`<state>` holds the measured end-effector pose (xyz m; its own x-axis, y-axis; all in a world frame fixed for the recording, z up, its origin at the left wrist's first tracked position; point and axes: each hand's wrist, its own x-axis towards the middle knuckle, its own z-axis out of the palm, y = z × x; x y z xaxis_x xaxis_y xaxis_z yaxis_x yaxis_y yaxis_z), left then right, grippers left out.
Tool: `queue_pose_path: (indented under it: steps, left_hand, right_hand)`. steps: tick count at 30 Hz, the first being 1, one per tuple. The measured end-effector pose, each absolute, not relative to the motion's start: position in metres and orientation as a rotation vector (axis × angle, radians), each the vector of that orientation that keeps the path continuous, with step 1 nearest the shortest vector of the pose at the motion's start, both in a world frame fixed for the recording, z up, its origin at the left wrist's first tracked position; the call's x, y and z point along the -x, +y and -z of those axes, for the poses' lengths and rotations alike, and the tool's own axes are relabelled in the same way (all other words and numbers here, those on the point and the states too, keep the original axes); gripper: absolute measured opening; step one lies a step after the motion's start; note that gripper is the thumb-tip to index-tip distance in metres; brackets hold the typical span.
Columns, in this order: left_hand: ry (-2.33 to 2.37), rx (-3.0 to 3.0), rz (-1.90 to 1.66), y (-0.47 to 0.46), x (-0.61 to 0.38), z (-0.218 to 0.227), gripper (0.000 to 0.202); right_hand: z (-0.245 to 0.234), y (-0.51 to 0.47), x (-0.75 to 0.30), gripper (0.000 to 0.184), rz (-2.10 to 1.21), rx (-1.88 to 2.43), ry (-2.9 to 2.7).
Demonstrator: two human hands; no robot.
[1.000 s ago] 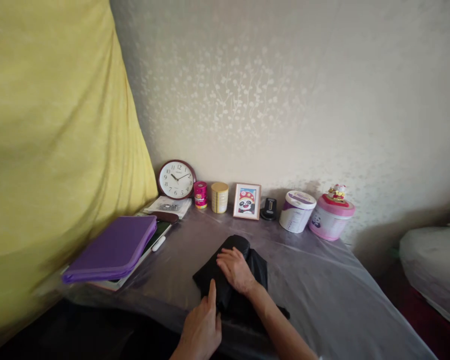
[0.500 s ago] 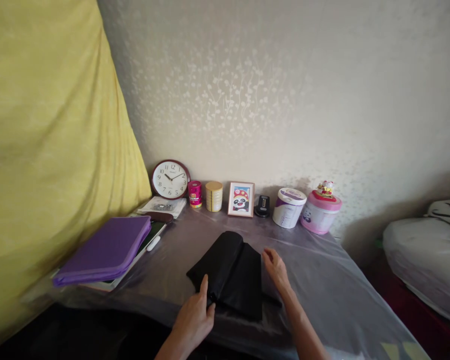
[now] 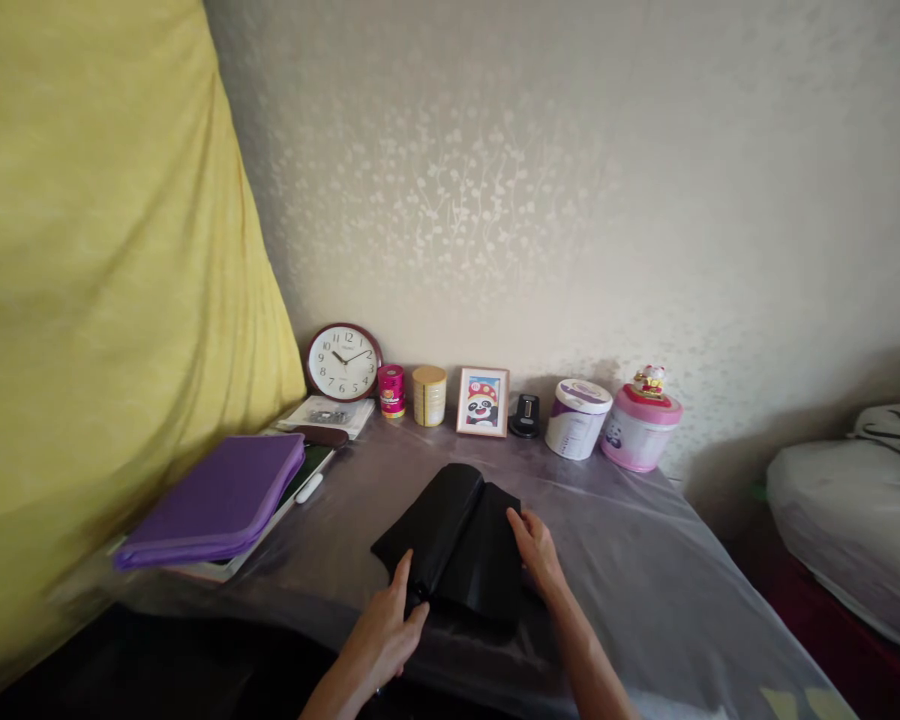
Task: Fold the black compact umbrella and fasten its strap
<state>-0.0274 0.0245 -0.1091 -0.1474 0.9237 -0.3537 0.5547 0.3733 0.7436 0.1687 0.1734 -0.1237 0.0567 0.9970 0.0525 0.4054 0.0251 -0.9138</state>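
A folded black cloth (image 3: 454, 540) lies on the table (image 3: 630, 570), which is covered with clear plastic sheeting. My left hand (image 3: 387, 628) rests at the cloth's near left edge, its index finger stretched along the fabric. My right hand (image 3: 534, 549) touches the cloth's right edge with its fingers curled on the fold. Whether either hand grips the fabric or only presses on it is unclear.
Along the wall stand a round clock (image 3: 343, 361), a red tin (image 3: 391, 390), a yellow tin (image 3: 428, 395), a panda picture frame (image 3: 483, 401), a white tub (image 3: 578, 418) and a pink tub (image 3: 640, 427). A purple folder (image 3: 217, 503) lies at left beside a yellow curtain (image 3: 97, 300). A bed (image 3: 847, 510) is at right.
My right hand lifted off the top of the cloth, swung out to the right, then came back to the cloth's right edge. My left hand stayed at the near left edge.
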Motion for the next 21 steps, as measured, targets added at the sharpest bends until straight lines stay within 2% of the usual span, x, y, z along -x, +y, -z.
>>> queue_pose_path:
  steps: [4,13,21]
  left_hand:
    - [1.883,-1.363,-0.480,0.023,0.027,0.105,0.063]
    - [2.058,-1.552,-0.402,0.024,0.023,0.110,0.065]
    - [2.075,-1.564,-0.340,0.025,0.024,0.112,0.066]
  right_hand:
    - [0.124,0.172,-0.165,0.033,-0.772,1.431,-1.507]
    - [0.106,0.166,-0.167,0.041,-1.073,1.156,-1.342]
    - [0.093,0.173,-0.134,0.034,-1.188,1.089,-1.278]
